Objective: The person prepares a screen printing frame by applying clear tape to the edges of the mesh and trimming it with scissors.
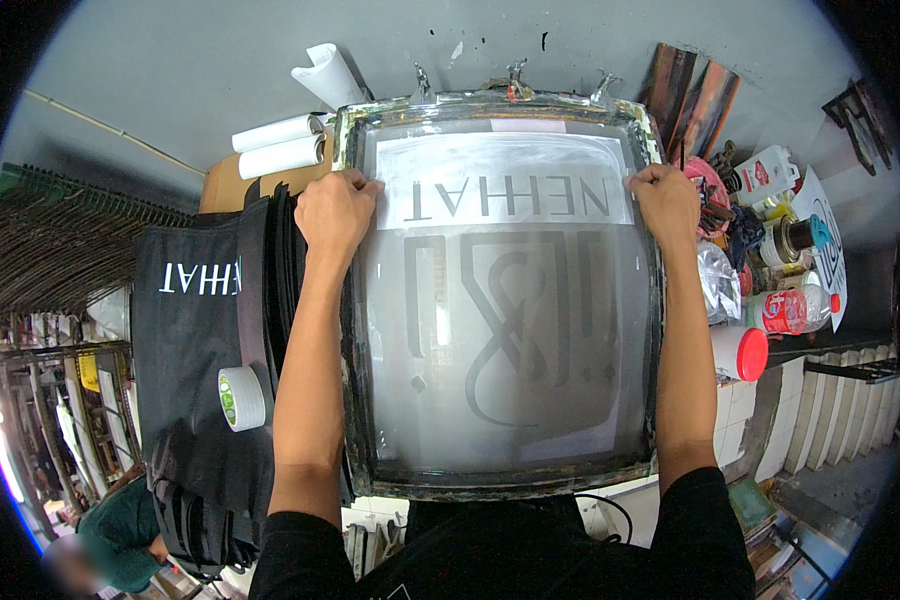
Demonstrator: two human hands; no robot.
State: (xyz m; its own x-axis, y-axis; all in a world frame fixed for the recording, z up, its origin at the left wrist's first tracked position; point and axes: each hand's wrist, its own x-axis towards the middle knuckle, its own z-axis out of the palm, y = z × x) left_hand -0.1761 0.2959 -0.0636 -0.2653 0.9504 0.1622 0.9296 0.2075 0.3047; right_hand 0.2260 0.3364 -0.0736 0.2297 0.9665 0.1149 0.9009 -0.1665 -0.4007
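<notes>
A silk-screen frame (353, 400) with dark, paint-stained rails lies in front of me. Its grey mesh (410, 440) carries a large stencilled emblem. Across the mesh's far part shows a white sheet-like band (505, 155) with mirrored lettering; whether it lies over or under the mesh I cannot tell. My left hand (336, 215) is closed at the left rail, fingertips pinched by the band's left edge. Opposite it, my right hand (668, 202) is closed at the right rail, its fingertips at the band's right edge. What either pinch holds is too fine to make out.
Clamps (517, 80) stand along the frame's far rail. On the left are stacked black fabric bags (185, 300), a tape roll (242, 398) and white paper rolls (280, 147). Bottles (795, 310) and a red-lidded jar (748, 354) crowd the right. Another person (120, 535) is at lower left.
</notes>
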